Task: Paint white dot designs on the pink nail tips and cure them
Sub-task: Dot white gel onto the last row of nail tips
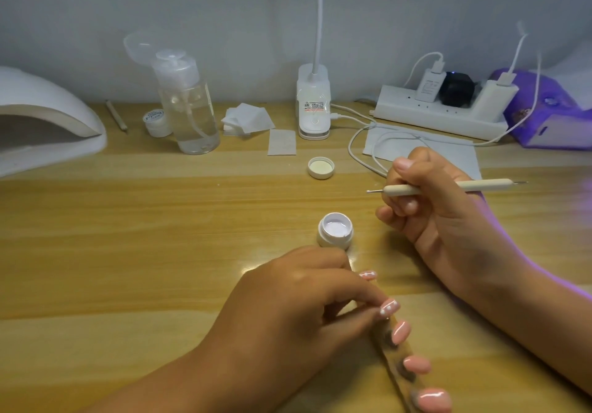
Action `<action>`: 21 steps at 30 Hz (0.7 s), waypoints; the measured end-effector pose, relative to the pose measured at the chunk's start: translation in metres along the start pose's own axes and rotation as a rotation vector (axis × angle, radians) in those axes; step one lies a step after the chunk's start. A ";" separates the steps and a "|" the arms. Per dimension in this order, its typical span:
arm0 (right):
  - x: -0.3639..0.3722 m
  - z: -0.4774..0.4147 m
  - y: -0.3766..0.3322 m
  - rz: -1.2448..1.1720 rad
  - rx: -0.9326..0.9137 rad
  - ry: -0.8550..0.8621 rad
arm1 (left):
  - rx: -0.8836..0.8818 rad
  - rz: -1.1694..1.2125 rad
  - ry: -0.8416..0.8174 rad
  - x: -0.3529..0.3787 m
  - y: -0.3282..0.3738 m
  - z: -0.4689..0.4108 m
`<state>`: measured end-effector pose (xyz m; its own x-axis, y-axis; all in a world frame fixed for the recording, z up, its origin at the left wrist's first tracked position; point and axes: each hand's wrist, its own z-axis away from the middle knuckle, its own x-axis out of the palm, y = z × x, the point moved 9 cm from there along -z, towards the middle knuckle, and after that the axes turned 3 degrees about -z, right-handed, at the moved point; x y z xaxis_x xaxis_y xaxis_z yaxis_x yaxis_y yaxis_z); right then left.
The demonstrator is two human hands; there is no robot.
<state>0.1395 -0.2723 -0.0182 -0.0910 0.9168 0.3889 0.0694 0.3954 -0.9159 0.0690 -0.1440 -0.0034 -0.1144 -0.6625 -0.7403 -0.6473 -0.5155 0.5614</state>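
Pinches a dotting tool (403,190) in the right hand (442,214), with thumb and bent fingers pressed tight round the pale handle. Holds it flat and sideways above the table (128,220), with the small metal ball end pointing left and touching nothing.

Grips a thin stick (392,372) with the left hand (288,310), with fingers curled down over its far end. On that stick, five pink nail tips (401,332) in a row, near the front edge of the table. White dots on the two tips closest to the left fingers; plain pink on the other three.

Just past the left hand, a little open jar (335,230) with white paint inside. Farther back, a round lid (321,167) lying with its inside up.

At the far left, a white curing lamp (41,124). Near it, a clear pump bottle (189,105), a small closed pot (156,122) and some white wipes (246,119). At the back right, a white power strip (442,114) with plugs and cables, beside a purple pack (551,114).
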 end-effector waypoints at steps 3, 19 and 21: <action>0.000 0.000 0.000 0.006 -0.001 -0.001 | 0.004 0.003 0.004 -0.001 -0.003 0.000; -0.005 -0.002 -0.001 0.065 -0.041 0.019 | 0.187 -0.190 -0.023 -0.001 0.014 0.005; -0.004 -0.001 -0.002 0.083 -0.054 0.012 | 0.135 -0.148 -0.070 -0.001 0.006 0.002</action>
<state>0.1408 -0.2764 -0.0180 -0.0705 0.9471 0.3132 0.1301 0.3200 -0.9384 0.0638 -0.1452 0.0002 -0.0597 -0.5437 -0.8372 -0.7553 -0.5237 0.3940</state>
